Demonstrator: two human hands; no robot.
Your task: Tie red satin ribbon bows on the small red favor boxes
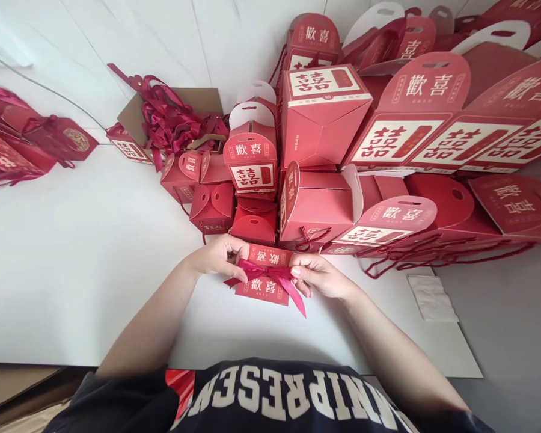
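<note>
We viewed the white worktop [117, 270] from above, its far edge running along a tiled wall [157, 36]. Large boxes [324, 120], red with pale labels, were stacked along the far edge and reached past the right edge. At the near edge we saw our dark shirt [275, 391], printed with pale letters. A red pile [31, 159] occupied the far left part of the worktop, cut off by the view. Near the middle of the far edge stood an open carton [202, 99], filled with crimson ribbons [169, 123]; small boxes [211, 207] were crowded between it and the large ones. The packet [270, 294], red and printed on two panels, lay midway along the worktop, between the front boxes and the near edge; we could not tell whether it touched the surface. Our left hand [220, 254] was closed, thumb and fingers pinching the bow [265, 273] at the packet's left side. Our right hand [320, 275] was likewise closed, gripping the bow at the packet's right side. A white tissue [433, 299] lay at the right edge. The bow crossed the packet's middle, one tail pointing towards the near edge, another towards the left.
</note>
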